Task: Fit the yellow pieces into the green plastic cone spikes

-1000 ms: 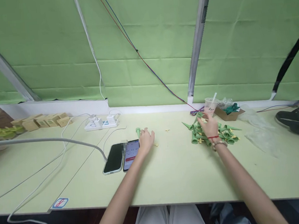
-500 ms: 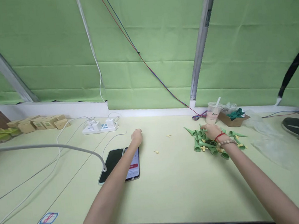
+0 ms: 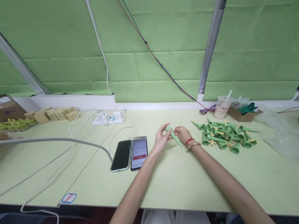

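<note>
The head view shows writing in several places. On the counter [image 3: 166, 187], a lit phone [image 3: 139, 156] displays digits ending in 01, partly blurred out, above a red button; a dark phone [image 3: 121, 156] lies just beside it. A sticker [image 3: 68, 198] at the counter's near edge carries a looping red mark like an 8 inside a blue border. The plastic cup [image 3: 222, 109] bears short dark lettering, and the brown carton [image 3: 2, 109] at far left has a white label.

In front of the person, the left hand [image 3: 162, 138] grips a green cone [image 3: 177, 141] near its wide end, the point slanting down and right. The right hand [image 3: 183, 135] is beside that end, fingers drawn together; whether it pinches anything, I cannot tell at this size. To the right lies a heap of green cones [image 3: 235, 149] mixed with small yellow pieces, the cup behind it.

The counter is pale yellow-green, with a seam at left and a power strip [image 3: 108, 120] against the low white ledge. Green blinds [image 3: 158, 27] cover the wall between slanting metal posts.
</note>
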A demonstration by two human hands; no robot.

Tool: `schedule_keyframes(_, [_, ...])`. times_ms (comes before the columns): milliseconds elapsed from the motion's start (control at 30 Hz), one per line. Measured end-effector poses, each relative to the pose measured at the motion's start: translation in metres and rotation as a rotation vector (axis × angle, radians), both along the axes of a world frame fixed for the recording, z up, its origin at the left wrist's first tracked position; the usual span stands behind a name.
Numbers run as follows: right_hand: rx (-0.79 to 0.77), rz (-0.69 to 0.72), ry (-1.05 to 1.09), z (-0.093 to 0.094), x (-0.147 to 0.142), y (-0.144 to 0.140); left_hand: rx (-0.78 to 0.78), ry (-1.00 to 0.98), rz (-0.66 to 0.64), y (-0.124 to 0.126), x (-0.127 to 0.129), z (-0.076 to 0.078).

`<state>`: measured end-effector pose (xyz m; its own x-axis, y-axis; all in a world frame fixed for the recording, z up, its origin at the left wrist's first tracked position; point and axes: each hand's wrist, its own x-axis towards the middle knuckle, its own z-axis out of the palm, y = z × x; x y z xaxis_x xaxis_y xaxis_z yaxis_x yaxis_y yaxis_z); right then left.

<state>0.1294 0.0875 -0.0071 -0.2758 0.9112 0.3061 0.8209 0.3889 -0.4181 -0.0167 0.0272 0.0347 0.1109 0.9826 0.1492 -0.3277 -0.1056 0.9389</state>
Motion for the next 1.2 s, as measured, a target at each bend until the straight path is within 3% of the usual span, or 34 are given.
schedule_keyframes(133, [0.005,-0.071,0.068,-0.002,0.005,-0.014,-0.145,-0.201,-0.119,-0.011,0.002,-0.004])
schedule_keyframes(233, [-0.026,-0.051,0.346,-0.001,0.011,-0.028,-0.229,-0.279,-0.157,-0.011,0.002,-0.006])
schedule_keyframes(333, [-0.199,0.014,0.742,-0.001,0.02,-0.045,-0.293,-0.301,-0.183,-0.013,0.005,-0.012])
schedule_keyframes(433, [-0.433,-0.022,1.087,0.0,0.026,-0.06,-0.326,-0.254,-0.208,-0.016,0.009,-0.016])
schedule_keyframes(600, [-0.601,-0.111,1.417,0.003,0.026,-0.069,-0.344,-0.138,-0.265,-0.02,0.014,-0.016])
schedule_keyframes(733, [-0.669,0.014,1.485,0.007,0.022,-0.073,-0.352,-0.074,-0.229,-0.02,0.017,-0.019])
schedule_keyframes(900, [-0.686,0.131,1.446,0.012,0.018,-0.08,-0.351,-0.203,-0.23,-0.014,0.014,-0.024])
schedule_keyframes(1033, [-0.705,0.088,1.465,0.011,0.019,-0.079,-0.321,-0.3,-0.314,-0.012,0.011,-0.023])
schedule_keyframes(1200, [-0.738,-0.043,1.499,0.011,0.022,-0.075,-0.39,-0.252,-0.245,-0.012,0.011,-0.019])
